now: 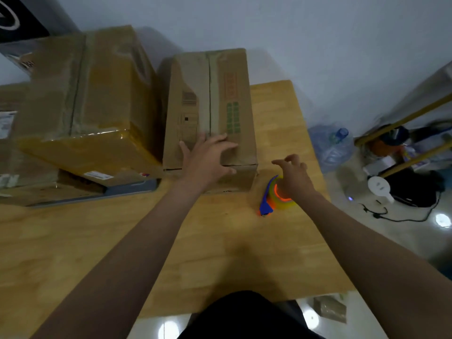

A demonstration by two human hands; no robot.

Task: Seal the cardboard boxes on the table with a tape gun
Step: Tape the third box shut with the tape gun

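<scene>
A brown cardboard box with red and green print stands at the middle of the wooden table, its top flaps meeting along a centre seam. My left hand lies flat on its near top edge, fingers spread. A blue and orange tape gun with a yellowish tape roll lies on the table just right of the box. My right hand hovers over the tape gun with its fingers apart and holds nothing. A bigger box wrapped in shiny tape stands to the left, tilted.
More cardboard and a grey flat item lie under the big box at the left. Right of the table, on the floor, are a large water bottle, a yellow-framed rack, cables and a white plug. A small brown box sits on the floor near me.
</scene>
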